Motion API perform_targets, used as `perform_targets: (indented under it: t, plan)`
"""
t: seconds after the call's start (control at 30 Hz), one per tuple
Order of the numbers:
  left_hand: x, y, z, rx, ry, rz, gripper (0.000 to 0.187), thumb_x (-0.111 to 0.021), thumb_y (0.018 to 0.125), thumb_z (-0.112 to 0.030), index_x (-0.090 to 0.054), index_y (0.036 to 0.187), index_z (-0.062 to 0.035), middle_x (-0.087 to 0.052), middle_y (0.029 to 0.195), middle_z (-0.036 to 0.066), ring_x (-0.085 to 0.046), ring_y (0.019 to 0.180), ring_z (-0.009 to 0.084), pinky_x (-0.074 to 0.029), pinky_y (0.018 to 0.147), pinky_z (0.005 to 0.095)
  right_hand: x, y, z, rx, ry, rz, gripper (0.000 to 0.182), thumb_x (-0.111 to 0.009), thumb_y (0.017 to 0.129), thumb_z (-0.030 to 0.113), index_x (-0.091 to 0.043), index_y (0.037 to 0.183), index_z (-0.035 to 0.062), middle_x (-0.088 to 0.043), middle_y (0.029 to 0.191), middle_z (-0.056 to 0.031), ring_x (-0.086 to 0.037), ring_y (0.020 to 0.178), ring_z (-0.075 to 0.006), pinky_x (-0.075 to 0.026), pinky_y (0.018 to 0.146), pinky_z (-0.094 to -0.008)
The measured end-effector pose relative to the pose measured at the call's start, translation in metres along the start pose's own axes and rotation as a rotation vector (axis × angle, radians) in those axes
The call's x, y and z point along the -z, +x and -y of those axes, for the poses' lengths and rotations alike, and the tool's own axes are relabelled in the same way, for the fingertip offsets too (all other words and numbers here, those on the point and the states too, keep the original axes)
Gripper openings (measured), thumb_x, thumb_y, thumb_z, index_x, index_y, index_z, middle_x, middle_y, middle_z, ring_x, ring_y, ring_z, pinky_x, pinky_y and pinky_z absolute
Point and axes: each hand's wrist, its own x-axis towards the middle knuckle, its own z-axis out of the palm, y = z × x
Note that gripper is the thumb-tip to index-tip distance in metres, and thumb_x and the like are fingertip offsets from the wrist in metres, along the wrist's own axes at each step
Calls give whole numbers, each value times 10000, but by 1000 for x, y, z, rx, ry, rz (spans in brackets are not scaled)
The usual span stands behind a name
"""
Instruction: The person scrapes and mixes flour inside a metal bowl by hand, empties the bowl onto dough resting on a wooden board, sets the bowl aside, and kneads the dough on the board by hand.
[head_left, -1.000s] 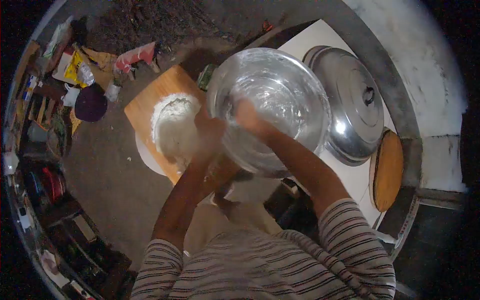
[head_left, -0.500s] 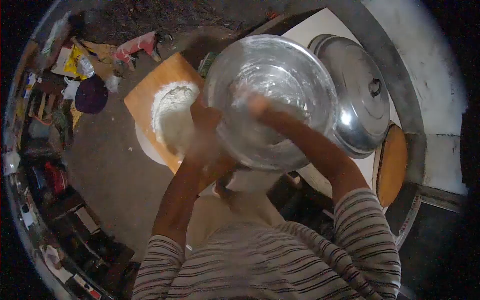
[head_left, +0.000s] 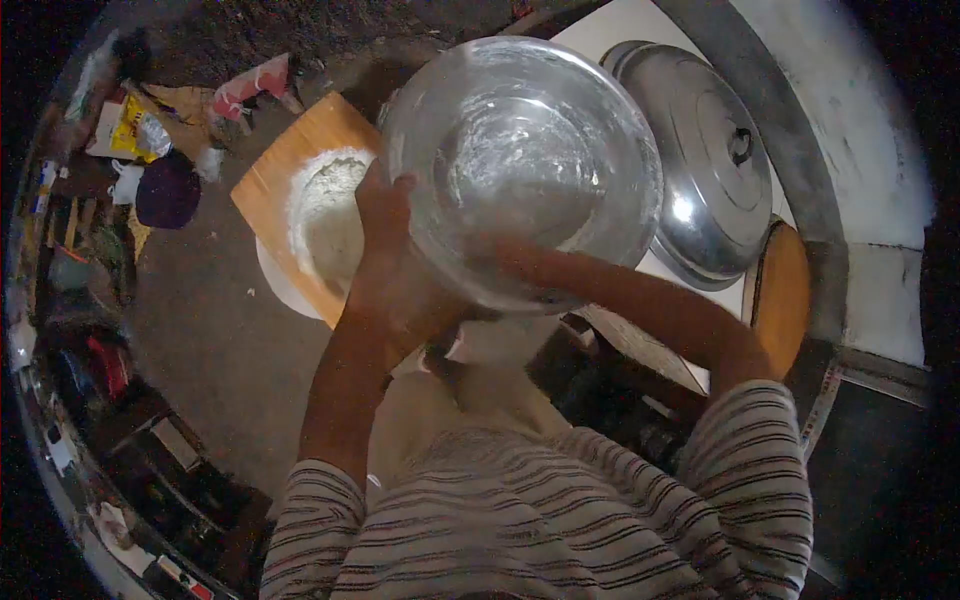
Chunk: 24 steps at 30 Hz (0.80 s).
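A large, shiny metal bowl (head_left: pixel 605 130) is tilted towards me, with white floury residue smeared over its inside. My left hand (head_left: pixel 387 215) grips its left rim, the thumb over the edge. Low inside the bowl is my right hand (head_left: pixel 500 258), its fingers smeared by motion against the inner wall. Left of the bowl, a mound of white flour (head_left: pixel 335 215) with a hollow in it lies on a wooden board (head_left: pixel 275 165), partly hidden by my left hand and forearm.
A domed metal lid (head_left: pixel 690 165) with a dark knob lies on a white surface at the right, beside a round wooden board (head_left: pixel 780 300). A red-and-white low object (head_left: pixel 250 88), a yellow packet (head_left: pixel 138 130) and a dark purple round thing (head_left: pixel 168 190) are at the upper left.
My right hand has swept from the bowl's middle down towards its near wall. In view, the bowl and left hand have shifted slightly up and left, partly with the camera.
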Motion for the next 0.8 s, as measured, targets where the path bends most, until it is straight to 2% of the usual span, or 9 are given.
perform_targets:
  t: [0.1, 0.2, 0.27, 0.3, 0.37, 0.5, 0.57, 0.73, 0.8]
  plan:
    - [4, 7, -12, 145, -114, 38, 409, -541, 659, -69, -491, 1058, 4, -558, 906, 82, -525, 795, 199, -425, 709, 310, 52, -36, -9, 49, 92, 395, 374, -493, 753, 98, -444, 1116, 19, -471, 1097, -170, -430, 1058, -268, -313, 919, -361]
    - [5, 26, 4, 220, -85, 111, 404, -517, 623, -36, -502, 1025, 4, -563, 867, 74, -529, 765, 183, -424, 681, 297, 24, -9, -44, 83, -121, 186, 401, -483, 722, 66, -441, 1118, 22, -449, 1108, -189, -418, 1063, -292, -319, 914, -368]
    - [7, 29, 14, 174, -104, 127, 382, -510, 603, -26, -516, 984, 2, -568, 818, 68, -535, 721, 166, -426, 641, 285, 94, 93, 9, -648, -96, 819, 432, -463, 719, 49, -414, 1148, 33, -414, 1158, -179, -406, 1083, -273, -312, 922, -359]
    - [4, 27, 8, 116, -77, 125, 388, -517, 596, -31, -519, 983, -4, -571, 814, 71, -536, 716, 164, -429, 635, 288, 69, 90, -17, -640, -91, 824, 432, -463, 719, 49, -414, 1148, 33, -414, 1158, -179, -406, 1083, -273, -312, 922, -359]
    - [5, 27, -1, 67, -46, 128, 394, -525, 588, -36, -522, 981, -9, -575, 810, 73, -538, 711, 162, -432, 628, 291, 2, 65, -68, -286, -83, 362, 464, -434, 720, 25, -384, 1180, 47, -369, 1209, -177, -389, 1104, -262, -301, 933, -347]
    - [11, 30, 0, 50, 235, 164, 407, -489, 629, -59, -500, 1029, 14, -570, 884, 122, -540, 799, 214, -424, 728, 319, 16, -19, -29, 65, -128, 218, 470, -425, 713, 4, -395, 1180, 53, -358, 1228, -172, -388, 1106, -259, -292, 943, -333]
    - [8, 33, -2, 49, 256, 136, 406, -489, 629, -69, -501, 1027, 12, -571, 879, 127, -541, 803, 220, -424, 728, 324, 48, -32, -25, 201, -7, 364, 485, -421, 701, -9, -400, 1181, 57, -353, 1236, -164, -382, 1115, -252, -282, 951, -324]
    - [10, 35, -10, 18, 294, 211, 431, -500, 617, -84, -501, 1039, 3, -573, 908, 124, -540, 806, 211, -425, 727, 318, 53, 64, -12, -220, -61, 589, 491, -428, 688, -14, -407, 1173, 61, -376, 1214, -154, -390, 1104, -261, -289, 946, -332]
    - [8, 31, -9, 21, 168, 197, 394, -506, 608, -60, -517, 995, 8, -567, 824, 91, -525, 729, 164, -423, 656, 279, 25, 59, -16, -87, -39, 420, 493, -431, 683, -16, -409, 1169, 63, -386, 1205, -150, -393, 1100, -265, -292, 944, -335]
